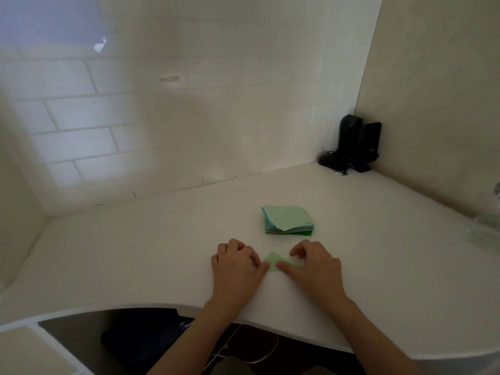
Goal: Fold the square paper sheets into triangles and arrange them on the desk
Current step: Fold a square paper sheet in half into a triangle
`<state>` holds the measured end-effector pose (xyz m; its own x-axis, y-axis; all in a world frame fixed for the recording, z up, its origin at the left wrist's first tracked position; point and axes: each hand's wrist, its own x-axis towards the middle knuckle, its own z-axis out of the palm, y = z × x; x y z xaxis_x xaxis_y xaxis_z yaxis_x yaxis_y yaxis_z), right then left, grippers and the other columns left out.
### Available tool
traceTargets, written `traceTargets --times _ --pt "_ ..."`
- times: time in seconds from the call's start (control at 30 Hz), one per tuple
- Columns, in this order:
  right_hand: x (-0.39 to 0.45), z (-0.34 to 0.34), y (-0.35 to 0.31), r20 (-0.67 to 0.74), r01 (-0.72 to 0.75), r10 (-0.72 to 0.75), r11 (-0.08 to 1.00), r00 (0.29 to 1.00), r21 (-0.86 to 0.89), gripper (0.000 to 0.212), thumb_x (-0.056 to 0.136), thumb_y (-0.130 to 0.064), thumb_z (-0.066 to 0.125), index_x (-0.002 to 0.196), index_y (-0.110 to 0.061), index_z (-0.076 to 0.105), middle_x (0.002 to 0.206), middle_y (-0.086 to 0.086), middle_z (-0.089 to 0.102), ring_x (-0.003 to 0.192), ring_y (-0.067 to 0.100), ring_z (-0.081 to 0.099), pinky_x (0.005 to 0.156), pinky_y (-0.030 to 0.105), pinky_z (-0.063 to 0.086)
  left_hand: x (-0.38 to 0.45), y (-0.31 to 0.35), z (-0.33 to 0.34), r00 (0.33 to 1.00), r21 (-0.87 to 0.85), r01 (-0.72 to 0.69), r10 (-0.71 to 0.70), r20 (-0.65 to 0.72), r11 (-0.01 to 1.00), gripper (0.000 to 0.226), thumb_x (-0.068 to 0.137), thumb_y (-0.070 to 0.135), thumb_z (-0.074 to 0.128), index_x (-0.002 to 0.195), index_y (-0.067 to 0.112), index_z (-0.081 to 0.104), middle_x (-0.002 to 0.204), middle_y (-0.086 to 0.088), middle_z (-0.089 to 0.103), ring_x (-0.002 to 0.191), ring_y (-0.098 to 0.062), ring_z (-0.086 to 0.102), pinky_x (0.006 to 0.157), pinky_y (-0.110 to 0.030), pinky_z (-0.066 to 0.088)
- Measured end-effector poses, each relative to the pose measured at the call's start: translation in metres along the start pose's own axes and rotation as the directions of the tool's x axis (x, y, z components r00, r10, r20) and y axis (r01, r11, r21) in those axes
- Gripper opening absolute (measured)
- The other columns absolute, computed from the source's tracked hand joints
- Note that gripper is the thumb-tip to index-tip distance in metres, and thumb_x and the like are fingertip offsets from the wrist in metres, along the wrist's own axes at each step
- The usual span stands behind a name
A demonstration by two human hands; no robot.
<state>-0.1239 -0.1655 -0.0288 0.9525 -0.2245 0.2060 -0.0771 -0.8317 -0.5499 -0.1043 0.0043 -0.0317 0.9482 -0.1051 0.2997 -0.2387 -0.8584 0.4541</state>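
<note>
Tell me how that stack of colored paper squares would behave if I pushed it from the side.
The stack of paper squares would probably shear rather than slide whole: its sheets already sit fanned and misaligned. It looks light, so a gentle push should move it. The top sheet would likely slip first.

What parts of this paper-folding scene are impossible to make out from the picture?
- Green paper, head view: the left hand and right hand cover its sides, so its full outline is hidden.
- Paper stack, head view: sheets too thin to count.
- Clear object at the right, head view: cut off by the frame edge and blurred.
- Black devices in the corner, head view: too dark to identify.
</note>
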Motion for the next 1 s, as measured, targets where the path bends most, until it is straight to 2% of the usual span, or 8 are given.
traceTargets --times 0.2,0.27,0.37,0.5,0.63,0.8,0.9,1.0 --pt "0.005 -0.009 0.008 0.074 -0.001 -0.014 0.98 0.997 0.197 0.017 0.07 -0.035 0.078 0.082 -0.034 0.066 0.082 -0.014 0.06 0.071 0.0 0.051 0.078 0.028 0.044 -0.002 -0.008 -0.009 0.999 -0.066 -0.052 0.052 0.004 0.996 0.012 0.08 0.043 0.067 0.084 0.032 0.062 0.098 0.016 0.047 0.096 -0.008 0.038 0.078 -0.024 0.026" --pt "0.005 -0.01 0.011 0.083 0.001 -0.021 0.973 0.996 0.232 0.016 0.07 -0.028 0.079 0.082 -0.031 0.069 0.081 -0.013 0.062 0.071 0.001 0.054 0.074 0.023 0.044 -0.003 -0.007 -0.01 0.996 -0.079 -0.094 0.094 -0.005 0.992 0.01 0.082 0.033 0.067 0.09 0.028 0.065 0.098 0.013 0.05 0.096 -0.011 0.041 0.075 -0.021 0.025" --pt "0.001 -0.01 0.012 0.067 0.01 -0.028 0.969 0.997 0.248 0.016 0.071 -0.027 0.078 0.082 -0.03 0.068 0.082 -0.013 0.062 0.073 0.002 0.055 0.076 0.023 0.045 -0.007 0.002 -0.008 0.983 -0.032 -0.183 0.184 0.012 0.983 0.021 0.09 0.018 0.056 0.11 0.017 0.06 0.108 0.001 0.053 0.102 -0.019 0.046 0.077 -0.023 0.036" --pt "-0.002 -0.007 0.011 0.041 0.028 -0.039 0.97 0.998 0.241 0.015 0.073 -0.028 0.076 0.083 -0.032 0.066 0.084 -0.014 0.061 0.075 0.001 0.055 0.081 0.027 0.045 -0.009 0.028 -0.009 0.989 0.121 -0.133 0.125 0.075 0.984 0.035 0.096 0.037 0.047 0.123 0.015 0.045 0.118 -0.004 0.047 0.107 -0.021 0.043 0.084 -0.029 0.038" --pt "-0.003 -0.006 0.011 0.03 0.038 -0.046 0.973 0.998 0.226 0.016 0.074 -0.03 0.074 0.08 -0.037 0.061 0.086 -0.014 0.059 0.075 0.0 0.053 0.084 0.031 0.045 0.0 0.045 -0.008 0.984 0.218 -0.035 -0.004 0.178 0.975 0.046 0.092 0.042 0.054 0.125 0.013 0.041 0.123 -0.009 0.043 0.106 -0.026 0.05 0.085 -0.03 0.04" --pt "-0.005 -0.005 0.013 -0.007 0.063 -0.063 0.97 0.998 0.235 0.016 0.074 -0.03 0.074 0.08 -0.037 0.061 0.086 -0.015 0.059 0.076 0.001 0.055 0.084 0.033 0.045 0.01 0.04 -0.008 0.964 0.046 0.083 -0.092 0.25 0.996 0.045 0.082 0.04 0.067 0.117 0.016 0.051 0.115 -0.007 0.053 0.102 -0.024 0.055 0.082 -0.028 0.041" --pt "-0.005 -0.003 0.014 -0.008 0.073 -0.073 0.967 0.997 0.242 0.019 0.073 -0.029 0.075 0.081 -0.038 0.061 0.086 -0.014 0.06 0.077 0.003 0.055 0.084 0.036 0.046 0.008 0.035 -0.006 0.971 -0.118 0.106 -0.078 0.225 0.987 0.029 0.08 0.03 0.07 0.103 0.018 0.06 0.102 -0.003 0.065 0.09 -0.017 0.06 0.07 -0.022 0.04" --pt "-0.003 -0.007 0.012 -0.039 0.099 -0.092 0.956 0.995 0.277 0.022 0.07 -0.026 0.078 0.083 -0.034 0.063 0.086 -0.014 0.062 0.072 0.003 0.056 0.076 0.031 0.049 0.009 0.026 -0.007 0.982 -0.216 0.094 -0.055 0.181 0.972 0.016 0.084 0.025 0.065 0.099 0.019 0.064 0.098 -0.001 0.067 0.085 -0.015 0.06 0.073 -0.023 0.043"
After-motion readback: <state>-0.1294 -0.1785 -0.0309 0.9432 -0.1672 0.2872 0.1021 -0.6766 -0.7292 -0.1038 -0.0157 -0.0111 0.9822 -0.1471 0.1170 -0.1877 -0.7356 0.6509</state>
